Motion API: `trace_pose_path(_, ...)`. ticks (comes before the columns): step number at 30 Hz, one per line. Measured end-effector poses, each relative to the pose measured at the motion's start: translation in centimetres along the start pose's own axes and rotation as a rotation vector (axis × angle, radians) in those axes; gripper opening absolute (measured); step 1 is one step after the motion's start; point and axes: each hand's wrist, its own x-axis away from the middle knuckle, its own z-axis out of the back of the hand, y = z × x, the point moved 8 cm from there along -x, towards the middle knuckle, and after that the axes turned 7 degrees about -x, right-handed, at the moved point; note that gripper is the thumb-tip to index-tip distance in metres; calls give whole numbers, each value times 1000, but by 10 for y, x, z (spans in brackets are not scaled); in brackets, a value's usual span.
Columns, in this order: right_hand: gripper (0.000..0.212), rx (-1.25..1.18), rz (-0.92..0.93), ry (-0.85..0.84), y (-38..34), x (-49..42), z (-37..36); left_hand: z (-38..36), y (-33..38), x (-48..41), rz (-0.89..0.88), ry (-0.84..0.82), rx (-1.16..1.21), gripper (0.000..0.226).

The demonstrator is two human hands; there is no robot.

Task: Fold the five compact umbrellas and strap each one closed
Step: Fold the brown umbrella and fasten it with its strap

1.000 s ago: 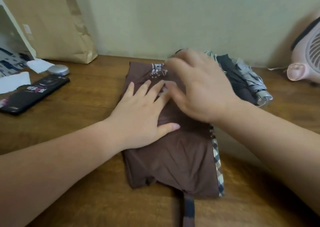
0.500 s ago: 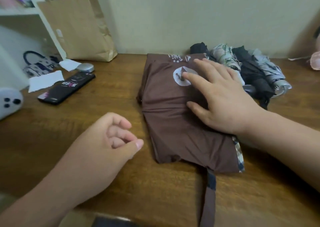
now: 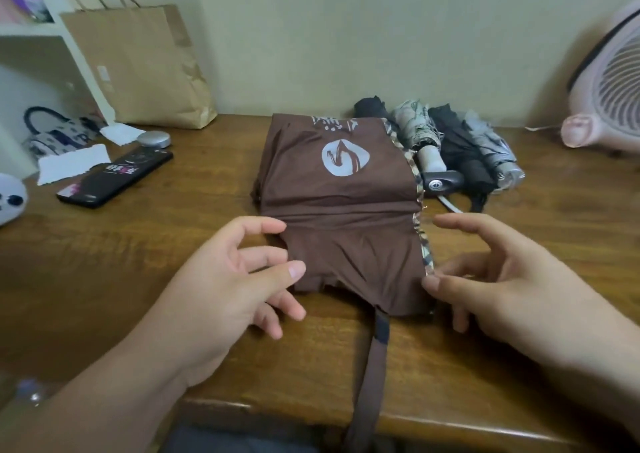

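A brown umbrella (image 3: 343, 207) with a white round logo lies flattened on the wooden desk (image 3: 138, 262), a plaid trim showing along its right edge. Its brown strap (image 3: 372, 373) trails toward me over the desk's front edge. My left hand (image 3: 239, 279) hovers at the umbrella's left side with loosely bent fingers, holding nothing. My right hand (image 3: 502, 276) hovers at its right side, fingers relaxed, near the plaid trim. Behind it, several folded umbrellas (image 3: 460, 144) lie in a row near the wall.
A brown paper bag (image 3: 138, 68) leans against the wall at the back left. A black phone (image 3: 116, 179), a silver round case (image 3: 154, 139) and paper scraps (image 3: 71, 163) lie on the left. A pink fan (image 3: 609, 92) stands at the right.
My right hand lifted off the brown umbrella and drew back to its right side. My left hand opened from a loose fist and came up to the left side. The view shifted.
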Motion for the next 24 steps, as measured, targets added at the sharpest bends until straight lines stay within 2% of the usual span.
trace_pose_path(5,68,-58,29,-31,2,14,-16,-12,10,-1,-79,-82,-199,52)
trace_pose_path(10,44,-238,-131,26,8,16,-2,4,8,-3,-92,-59,-205,29)
trace_pose_path(13,23,-128,-183,-31,8,21,-6,7,11,2,-142,-126,-435,27)
trace_pose_path(16,16,-3,-181,-39,5,26,-9,1,12,8,-202,-174,-669,29)
trace_pose_path(19,9,82,-140,7,2,24,-8,-4,19,12,-319,-101,-822,11)
trace_pose_path(21,6,130,-81,32,-2,23,-10,-10,30,16,-461,-9,-945,19)
trace_pose_path(22,6,131,-57,47,-4,23,-11,-11,34,19,-499,35,-923,18)
trace_pose_path(24,15,122,-35,76,-3,24,-10,-8,28,19,-420,86,-703,17)
